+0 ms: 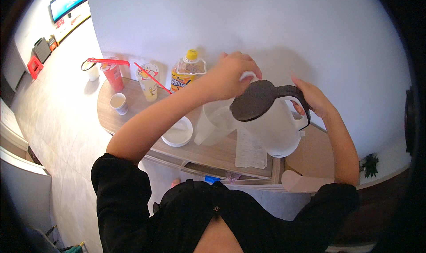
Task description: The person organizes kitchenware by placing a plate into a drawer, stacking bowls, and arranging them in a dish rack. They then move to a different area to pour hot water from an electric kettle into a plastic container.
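Observation:
A white electric kettle [277, 133] with a dark lid and dark handle leans to the left. My right hand [314, 98] is round its handle, thumb raised near the top. The spout side of the kettle is close to a translucent pitcher [212, 127] on the table. Just above and behind the lid, my left hand [233, 75] has bent fingers about a curved white piece [250, 75]. What that piece belongs to is partly hidden by the hand and the lid. Beside the pitcher sits a round white dish [178, 133].
On the wooden table [133, 124] stand a yellow-capped bottle [181, 77], a cup with a red straw [150, 85], a red drink cup [114, 76] and a paper cup [119, 103]. A whitish sheet [250, 151] lies below the kettle. A wall [248, 22] rises behind.

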